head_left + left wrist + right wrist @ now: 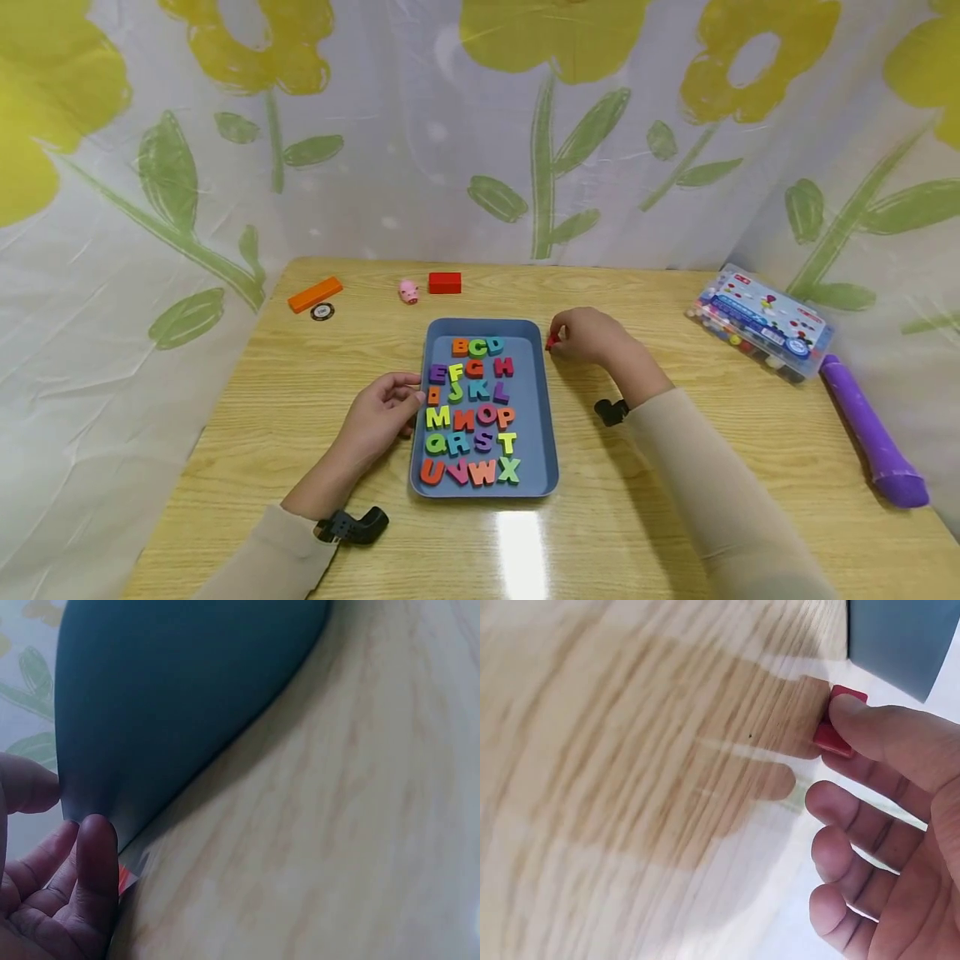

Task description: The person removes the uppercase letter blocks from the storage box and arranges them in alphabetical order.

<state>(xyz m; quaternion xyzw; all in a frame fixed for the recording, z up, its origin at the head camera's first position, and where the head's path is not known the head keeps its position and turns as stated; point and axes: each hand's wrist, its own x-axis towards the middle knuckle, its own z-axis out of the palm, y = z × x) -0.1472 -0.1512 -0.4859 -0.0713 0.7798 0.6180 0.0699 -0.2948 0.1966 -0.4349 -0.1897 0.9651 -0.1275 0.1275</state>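
A blue-grey tray (534,417) lies on the table with rows of colourful letter blocks, such as a yellow M (438,417) and a green X (508,471). My left hand (381,415) holds the tray's left rim, thumb on the edge and fingers against the outer wall (187,682). Just outside the tray's upper right side, my right hand (588,337) pinches a small red block (832,740) between thumb and index finger. The thumb covers part of it, so its shape is unclear. The other right fingers are loosely bent.
Behind the tray stand a red block (445,283) and a pink pig figure (408,292). An orange bar (315,295) and a round black chip (322,312) lie at the back left. On the right are a clear plastic case (765,321) and a purple stick-like object (873,433).
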